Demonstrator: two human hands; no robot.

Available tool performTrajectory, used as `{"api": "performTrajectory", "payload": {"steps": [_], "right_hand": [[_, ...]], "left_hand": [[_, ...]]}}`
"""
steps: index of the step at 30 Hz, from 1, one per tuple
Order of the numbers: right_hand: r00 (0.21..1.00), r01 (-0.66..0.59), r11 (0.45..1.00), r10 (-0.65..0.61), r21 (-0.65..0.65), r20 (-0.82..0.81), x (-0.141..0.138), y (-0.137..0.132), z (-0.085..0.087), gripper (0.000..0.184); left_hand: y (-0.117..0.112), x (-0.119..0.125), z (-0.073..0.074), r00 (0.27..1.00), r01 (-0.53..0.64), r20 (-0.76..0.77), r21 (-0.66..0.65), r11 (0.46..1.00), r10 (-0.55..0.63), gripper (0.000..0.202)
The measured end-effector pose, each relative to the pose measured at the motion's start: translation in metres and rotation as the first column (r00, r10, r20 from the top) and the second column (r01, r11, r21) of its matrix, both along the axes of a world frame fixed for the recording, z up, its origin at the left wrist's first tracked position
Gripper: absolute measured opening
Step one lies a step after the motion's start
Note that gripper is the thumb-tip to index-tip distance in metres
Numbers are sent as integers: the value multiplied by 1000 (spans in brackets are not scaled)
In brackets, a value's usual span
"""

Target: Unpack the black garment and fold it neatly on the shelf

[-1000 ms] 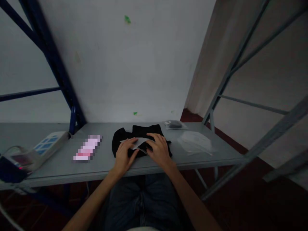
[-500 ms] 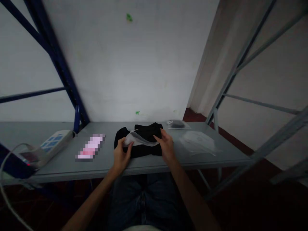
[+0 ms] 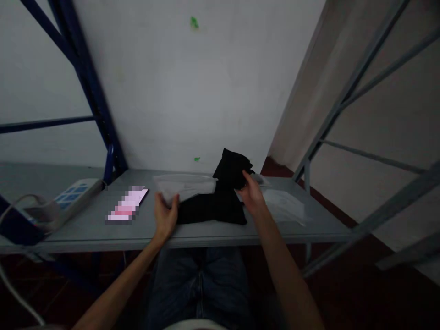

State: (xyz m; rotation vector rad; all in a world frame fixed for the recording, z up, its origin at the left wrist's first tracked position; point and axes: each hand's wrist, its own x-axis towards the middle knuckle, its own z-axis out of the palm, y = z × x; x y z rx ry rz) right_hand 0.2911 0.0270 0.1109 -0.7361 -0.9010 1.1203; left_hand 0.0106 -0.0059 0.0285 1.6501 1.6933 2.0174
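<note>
In the head view, my left hand (image 3: 165, 217) grips the near left corner of a translucent plastic bag (image 3: 192, 184) between thumb and fingers. My right hand (image 3: 252, 196) is closed on a folded part of a black cloth item (image 3: 232, 169), which it holds up off the table at the right end of the bag. More black cloth (image 3: 211, 209) lies flat along the front, between my hands. The raised and flat parts seem to join, but I cannot tell whether they are one garment.
A phone (image 3: 128, 204) with a blurred screen lies left of my hands, and a white power strip (image 3: 77, 195) with a cable is farther left. To the right lie another clear plastic bag (image 3: 287, 204) and a small packet (image 3: 261, 179). Metal posts (image 3: 318, 142) frame the grey table (image 3: 137, 236).
My hands have moved apart. The plastic bag, earlier over the black cloth, is now pulled left and spread out. My right hand has lifted part of the cloth up and to the right.
</note>
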Motion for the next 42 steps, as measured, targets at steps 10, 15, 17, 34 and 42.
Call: {"api": "performTrajectory", "payload": {"steps": [10, 15, 17, 34, 42], "right_hand": [[975, -51, 938, 121, -342, 187, 2, 38, -50, 18], [839, -27, 985, 116, -171, 532, -7, 46, -62, 32], [773, 35, 998, 10, -58, 634, -6, 46, -67, 35], [619, 2, 908, -331, 420, 712, -19, -57, -3, 20], [585, 57, 868, -430, 494, 687, -25, -67, 3, 20]], "left_hand": [[-3, -3, -5, 978, -156, 147, 27, 987, 151, 46], [-5, -1, -2, 990, -107, 101, 35, 994, 102, 40], [-6, 0, -2, 994, -57, 92, 28, 998, 54, 37], [-12, 10, 2, 992, 119, -27, -90, 989, -122, 31], [-9, 10, 0, 988, -50, -138, 144, 988, 70, 42]]}}
